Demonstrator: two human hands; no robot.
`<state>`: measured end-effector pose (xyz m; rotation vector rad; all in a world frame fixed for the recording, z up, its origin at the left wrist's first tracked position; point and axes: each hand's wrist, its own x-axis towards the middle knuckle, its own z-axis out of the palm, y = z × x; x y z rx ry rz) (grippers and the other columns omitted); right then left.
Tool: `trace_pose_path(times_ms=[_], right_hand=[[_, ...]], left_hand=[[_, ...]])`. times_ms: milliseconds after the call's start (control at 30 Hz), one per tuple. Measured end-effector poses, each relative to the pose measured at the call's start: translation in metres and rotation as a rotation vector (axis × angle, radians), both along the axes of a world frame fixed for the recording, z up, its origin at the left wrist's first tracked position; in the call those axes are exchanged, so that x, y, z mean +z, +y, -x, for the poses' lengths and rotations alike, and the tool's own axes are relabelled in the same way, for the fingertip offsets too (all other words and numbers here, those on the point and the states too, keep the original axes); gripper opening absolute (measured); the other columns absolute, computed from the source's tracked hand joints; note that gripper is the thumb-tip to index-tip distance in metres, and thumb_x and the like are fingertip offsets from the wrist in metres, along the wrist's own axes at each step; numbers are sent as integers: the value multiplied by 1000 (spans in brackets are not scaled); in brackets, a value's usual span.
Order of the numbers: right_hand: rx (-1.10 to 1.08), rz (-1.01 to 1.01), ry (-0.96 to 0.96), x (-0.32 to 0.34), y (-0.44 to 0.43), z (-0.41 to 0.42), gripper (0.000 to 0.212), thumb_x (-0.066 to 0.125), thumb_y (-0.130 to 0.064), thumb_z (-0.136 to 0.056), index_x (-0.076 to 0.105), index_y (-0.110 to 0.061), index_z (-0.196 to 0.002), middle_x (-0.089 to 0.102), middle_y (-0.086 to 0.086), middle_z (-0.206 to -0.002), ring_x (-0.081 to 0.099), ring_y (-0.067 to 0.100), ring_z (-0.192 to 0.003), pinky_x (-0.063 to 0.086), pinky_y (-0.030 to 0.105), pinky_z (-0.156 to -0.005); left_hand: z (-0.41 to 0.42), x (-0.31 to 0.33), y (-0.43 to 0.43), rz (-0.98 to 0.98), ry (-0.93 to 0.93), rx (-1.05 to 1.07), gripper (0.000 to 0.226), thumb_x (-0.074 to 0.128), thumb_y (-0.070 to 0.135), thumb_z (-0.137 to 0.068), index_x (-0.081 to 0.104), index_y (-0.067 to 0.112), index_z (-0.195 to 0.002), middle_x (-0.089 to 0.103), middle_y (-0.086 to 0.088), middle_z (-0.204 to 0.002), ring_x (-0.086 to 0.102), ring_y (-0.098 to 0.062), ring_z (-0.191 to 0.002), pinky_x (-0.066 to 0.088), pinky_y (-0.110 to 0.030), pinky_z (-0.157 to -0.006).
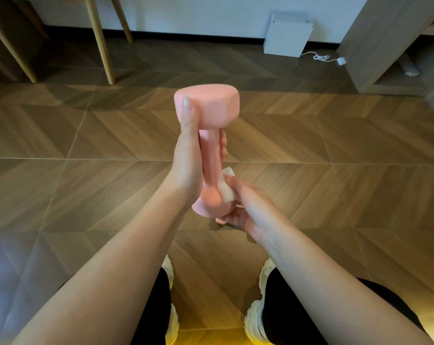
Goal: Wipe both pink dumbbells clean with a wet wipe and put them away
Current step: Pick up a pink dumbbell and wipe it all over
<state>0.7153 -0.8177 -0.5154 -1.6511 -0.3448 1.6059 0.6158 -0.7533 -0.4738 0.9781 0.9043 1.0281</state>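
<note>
A pink dumbbell [211, 113] is held upright in front of me, above the floor. My left hand [188, 160] grips its handle, thumb stretched up along the upper head. My right hand [243, 207] holds a white wet wipe [227, 188] pressed against the lower part of the handle, just above the lower head [208, 205]. The right hand looks slightly blurred. Only one dumbbell is in view.
Wooden herringbone floor [310, 135] lies below. Wooden chair legs [101, 38] stand at the back left. A white box [286, 36] leans on the far wall, with a white cable [323, 58] beside it. A shelf unit [395, 41] is at the back right. My white shoes [255, 317] are below.
</note>
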Motion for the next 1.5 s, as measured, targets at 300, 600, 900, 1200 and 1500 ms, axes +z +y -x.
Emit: trace_pose_path(times_ms=[300,600,900,1200,1500], right_hand=[[71,-78,151,5,-2,-6,12,56,-14,-97,67,-9,-94,72,6,-82,66,21,-79,55,47,-86],[68,-36,20,3,-1,-15,18,56,-19,-99,68,-8,-92,73,10,-86,69,25,-82,60,47,-79],[111,38,-107,-3,8,-5,34,63,-27,-90,63,-3,-114,69,13,-96,66,28,-83,58,53,-84],[82,32,-25,-7,6,-16,8,63,-15,-93,57,-13,-97,66,10,-95,66,29,-88,57,54,-88],[297,62,5,-1,6,-15,18,57,-28,-97,59,-10,-97,60,14,-92,64,38,-86,59,50,-80]], left_hand=[[4,0,0,62,-191,-39,83,13,80,-81,61,12,-72,46,-5,-60,38,-18,-56,33,-30,-55],[4,-6,-4,24,-194,-137,89,10,75,-84,61,4,-102,51,-11,-73,46,-20,-66,39,-36,-67],[-3,-3,-7,31,-138,-68,87,11,75,-82,61,3,-88,46,-10,-56,39,-23,-53,35,-34,-56],[3,-13,-1,48,-31,-48,78,15,75,-81,57,9,-85,49,-8,-71,45,-18,-65,37,-40,-72],[6,-3,0,159,-248,-130,100,-2,81,-84,59,6,-59,41,-8,-45,34,-24,-43,30,-30,-49]])
